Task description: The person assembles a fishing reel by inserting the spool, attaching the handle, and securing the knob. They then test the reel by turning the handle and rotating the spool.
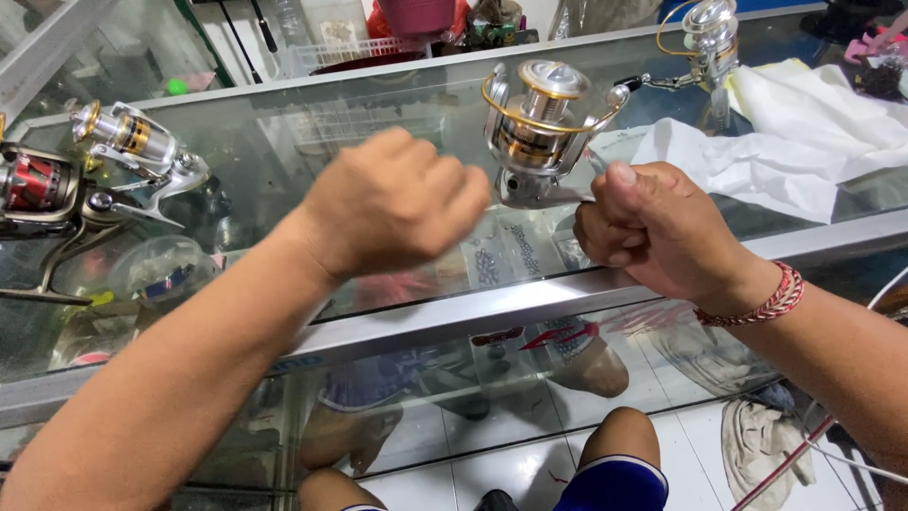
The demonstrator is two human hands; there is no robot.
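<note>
A gold and silver spinning reel (pixel 534 123) stands upright over the glass counter top (pixel 284 161), between my two hands. My right hand (pixel 657 237) is closed in a fist just right of the reel's body, the thumb pressed on a thin metal part that sticks out from it. A red braided bracelet (pixel 771 298) is on that wrist. My left hand (pixel 392 203) is a blurred fist against the reel's lower left side. Whatever is inside that fist is hidden.
A silver reel (pixel 132 142) and a red and black reel (pixel 38 185) lie at the counter's left. Another silver reel (pixel 709 33) stands at the back right beside crumpled white cloth (pixel 785 132). The aluminium counter edge (pixel 454 317) runs below my hands. My knees in blue shorts (pixel 615 478) show underneath.
</note>
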